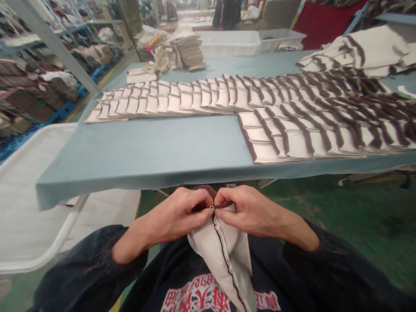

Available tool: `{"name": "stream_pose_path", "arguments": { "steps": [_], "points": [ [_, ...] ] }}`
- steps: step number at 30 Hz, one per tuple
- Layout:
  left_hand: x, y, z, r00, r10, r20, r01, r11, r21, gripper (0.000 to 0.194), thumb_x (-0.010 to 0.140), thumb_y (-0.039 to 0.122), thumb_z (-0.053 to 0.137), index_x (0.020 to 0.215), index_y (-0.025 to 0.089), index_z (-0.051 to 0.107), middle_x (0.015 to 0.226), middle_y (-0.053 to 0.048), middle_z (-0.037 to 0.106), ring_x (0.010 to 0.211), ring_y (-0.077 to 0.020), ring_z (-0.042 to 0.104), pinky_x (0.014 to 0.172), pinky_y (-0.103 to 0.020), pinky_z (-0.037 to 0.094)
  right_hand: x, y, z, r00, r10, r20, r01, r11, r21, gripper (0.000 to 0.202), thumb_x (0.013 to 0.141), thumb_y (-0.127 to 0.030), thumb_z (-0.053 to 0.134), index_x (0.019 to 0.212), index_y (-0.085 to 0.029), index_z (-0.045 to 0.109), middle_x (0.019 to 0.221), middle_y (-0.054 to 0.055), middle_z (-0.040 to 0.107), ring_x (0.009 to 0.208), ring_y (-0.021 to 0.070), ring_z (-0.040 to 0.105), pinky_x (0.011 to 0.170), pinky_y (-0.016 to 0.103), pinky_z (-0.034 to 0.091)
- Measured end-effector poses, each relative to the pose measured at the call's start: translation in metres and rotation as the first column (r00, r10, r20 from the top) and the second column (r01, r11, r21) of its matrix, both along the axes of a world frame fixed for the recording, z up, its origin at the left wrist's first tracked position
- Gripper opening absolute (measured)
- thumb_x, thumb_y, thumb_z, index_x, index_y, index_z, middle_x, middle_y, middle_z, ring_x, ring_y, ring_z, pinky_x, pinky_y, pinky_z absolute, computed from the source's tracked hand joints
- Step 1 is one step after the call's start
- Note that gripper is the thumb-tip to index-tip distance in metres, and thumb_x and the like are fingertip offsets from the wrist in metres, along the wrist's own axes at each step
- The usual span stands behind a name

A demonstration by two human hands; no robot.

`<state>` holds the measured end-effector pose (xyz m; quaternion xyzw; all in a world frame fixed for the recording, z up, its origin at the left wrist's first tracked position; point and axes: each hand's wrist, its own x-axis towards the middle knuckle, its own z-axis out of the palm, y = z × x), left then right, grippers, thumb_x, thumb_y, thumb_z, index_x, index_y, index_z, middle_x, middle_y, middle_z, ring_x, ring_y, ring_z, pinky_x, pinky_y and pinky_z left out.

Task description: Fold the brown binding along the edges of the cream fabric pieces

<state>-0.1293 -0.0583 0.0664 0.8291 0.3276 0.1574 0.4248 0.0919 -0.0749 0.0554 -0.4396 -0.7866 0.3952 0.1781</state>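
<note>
A cream fabric piece with dark brown edging (227,251) hangs over my lap, a dark seam running down its middle. My left hand (182,210) pinches its upper edge between thumb and fingers. Right beside it, my right hand (248,212) grips the same edge, with the thumbs and fingertips of both hands almost touching at the top of the seam. A brown band shows behind my fingers. The lower end of the piece lies against my dark apron (185,290), which has red and white lettering.
A blue-covered table (146,147) stands in front, carrying overlapping rows of cream pieces with brown edges (292,130). Folded fabric stacks (188,50) and white bins (227,41) are at the back. A white-framed cart (61,242) is at the left.
</note>
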Motion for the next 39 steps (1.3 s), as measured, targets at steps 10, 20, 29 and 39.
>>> {"name": "stream_pose_path", "arguments": {
  "steps": [10,20,29,39],
  "points": [
    [-0.006,-0.022,-0.011,0.999,0.026,0.024,-0.033,0.925,0.378,0.012,0.104,0.017,0.05,0.098,0.018,0.059,0.082,-0.001,0.068,0.067,-0.0124,0.061,0.06,-0.023,0.044,-0.002,-0.01,-0.015,0.984,-0.059,-0.167,0.061,0.998,0.009,0.007,0.086,-0.016,0.062,0.081,-0.018,0.067,0.073,-0.003,0.069,0.065,0.0114,0.059,0.063,0.024,0.039],
    [-0.008,-0.026,-0.029,0.999,-0.029,0.032,0.005,0.824,0.567,0.015,0.108,0.016,0.04,0.1,0.019,0.053,0.079,-0.001,0.064,0.067,-0.0141,0.059,0.059,-0.025,0.045,-0.003,-0.006,-0.014,0.992,-0.063,-0.113,0.041,0.981,-0.19,0.008,0.08,-0.015,0.061,0.08,-0.018,0.069,0.072,-0.004,0.066,0.066,0.0113,0.056,0.061,0.023,0.038],
    [-0.01,-0.029,-0.032,0.984,0.115,0.139,-0.148,0.953,0.264,0.007,0.102,0.014,0.055,0.101,0.018,0.061,0.085,0.0,0.07,0.07,-0.0109,0.063,0.062,-0.02,0.047,-0.009,-0.009,-0.017,0.98,-0.085,-0.182,0.047,0.978,-0.204,0.006,0.082,-0.016,0.062,0.08,-0.017,0.068,0.071,-0.004,0.067,0.063,0.0096,0.054,0.059,0.022,0.037],
    [-0.009,-0.022,-0.012,0.982,0.185,0.03,-0.171,0.953,-0.25,0.017,0.094,0.021,0.058,0.079,0.016,0.063,0.069,0.005,0.054,0.061,-0.0084,0.044,0.054,-0.021,0.035,-0.012,-0.011,-0.019,0.983,-0.048,-0.175,0.041,0.998,-0.043,0.008,0.084,-0.014,0.065,0.077,-0.017,0.065,0.063,-0.007,0.058,0.053,0.0067,0.042,0.057,0.022,0.033]
  ]
}}
